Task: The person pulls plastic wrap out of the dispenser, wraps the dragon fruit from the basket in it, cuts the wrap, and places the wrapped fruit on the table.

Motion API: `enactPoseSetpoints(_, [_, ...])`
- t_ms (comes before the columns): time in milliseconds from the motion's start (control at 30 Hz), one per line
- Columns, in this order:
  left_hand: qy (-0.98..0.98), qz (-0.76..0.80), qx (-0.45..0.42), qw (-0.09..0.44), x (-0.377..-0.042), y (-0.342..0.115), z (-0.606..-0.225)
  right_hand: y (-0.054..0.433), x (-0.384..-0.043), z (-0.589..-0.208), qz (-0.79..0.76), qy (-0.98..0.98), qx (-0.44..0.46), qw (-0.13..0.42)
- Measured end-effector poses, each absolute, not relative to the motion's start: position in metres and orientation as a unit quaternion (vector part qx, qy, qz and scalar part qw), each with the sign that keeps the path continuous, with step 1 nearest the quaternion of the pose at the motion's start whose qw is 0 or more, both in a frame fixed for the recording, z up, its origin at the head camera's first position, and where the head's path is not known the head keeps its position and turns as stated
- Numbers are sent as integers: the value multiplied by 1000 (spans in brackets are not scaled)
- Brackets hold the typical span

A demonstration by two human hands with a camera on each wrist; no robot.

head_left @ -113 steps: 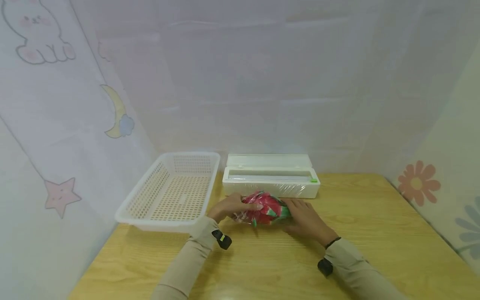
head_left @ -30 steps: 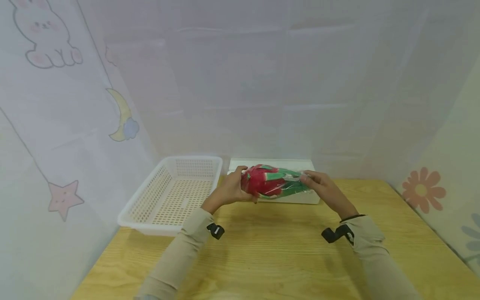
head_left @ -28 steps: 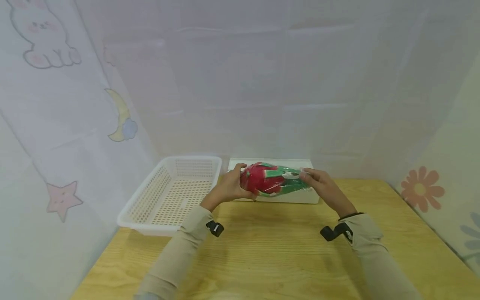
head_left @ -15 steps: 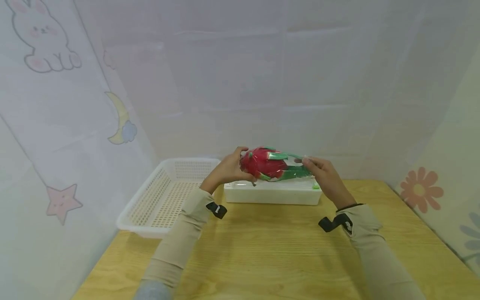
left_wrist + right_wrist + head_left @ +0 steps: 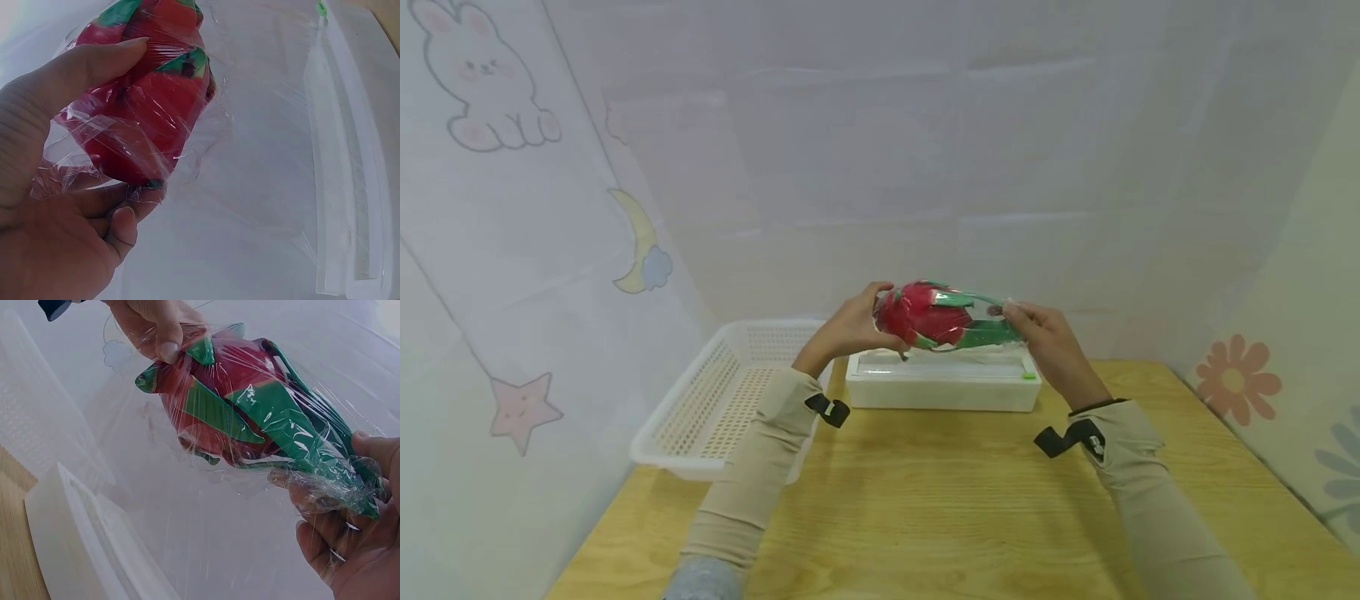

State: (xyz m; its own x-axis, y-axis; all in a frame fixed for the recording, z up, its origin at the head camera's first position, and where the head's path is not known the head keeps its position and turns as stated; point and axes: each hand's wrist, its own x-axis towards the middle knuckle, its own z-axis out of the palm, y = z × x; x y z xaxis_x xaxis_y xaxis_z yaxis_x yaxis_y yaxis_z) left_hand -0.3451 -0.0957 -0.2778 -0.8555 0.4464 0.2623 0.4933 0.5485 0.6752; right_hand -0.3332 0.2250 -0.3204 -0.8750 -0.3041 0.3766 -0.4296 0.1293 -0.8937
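A red dragon fruit (image 5: 925,312) with green leafy scales hangs in the air above the table, wrapped in clear plastic film. My left hand (image 5: 850,325) holds its round red end, the thumb lying over the film in the left wrist view. At the leafy end, my right hand (image 5: 1048,342) pinches the scale tips and bunched cling film (image 5: 340,487). Below and behind the fruit stands the white cling film dispenser box (image 5: 943,392), with its green slide cutter (image 5: 1029,376) at the right end. Some of the box top is hidden by the fruit.
A white perforated plastic basket (image 5: 662,425) stands on the left of the wooden table (image 5: 925,500), partly covered by my left arm. Behind the table hangs a pale cloth backdrop (image 5: 850,167) with cartoon prints.
Both hands have lifted the wrapped dragon fruit from the tabletop, up and slightly away, uncovering the front of the dispenser box. The right hand has moved onto the leafy tips.
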Motion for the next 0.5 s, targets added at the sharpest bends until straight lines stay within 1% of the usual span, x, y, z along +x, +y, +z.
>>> enactPoseSetpoints(267, [-878,-391,-276,25,-343,-96,-266,223,-329,-308,624,-744,227,70])
enactPoseSetpoints(500, [-877,-392,-277,27,-339,-95,-256,223,-320,-297,625,-751,205,57])
